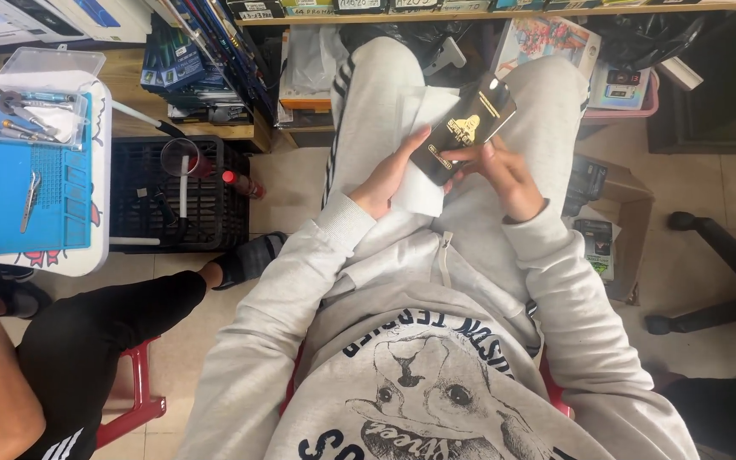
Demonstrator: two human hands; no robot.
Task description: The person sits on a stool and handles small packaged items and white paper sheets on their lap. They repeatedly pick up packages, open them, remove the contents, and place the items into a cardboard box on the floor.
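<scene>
I see my left hand (385, 175) and right hand (504, 170) with fingers closed on the flat black-and-gold packet (463, 128) at twelve o'clock; the loose white sheet (419, 192) beneath could slide off my lap

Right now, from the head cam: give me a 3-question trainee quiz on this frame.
1. True or false: both hands hold the black packet.
2. What lies under the packet, against the left hand? A) white sheet B) red cup C) scissors
3. Fill in: the tweezers lie on the ____ mat.

Key: 1 true, the right hand grips its lower edge. 2 A, the white sheet. 3 blue.
</scene>
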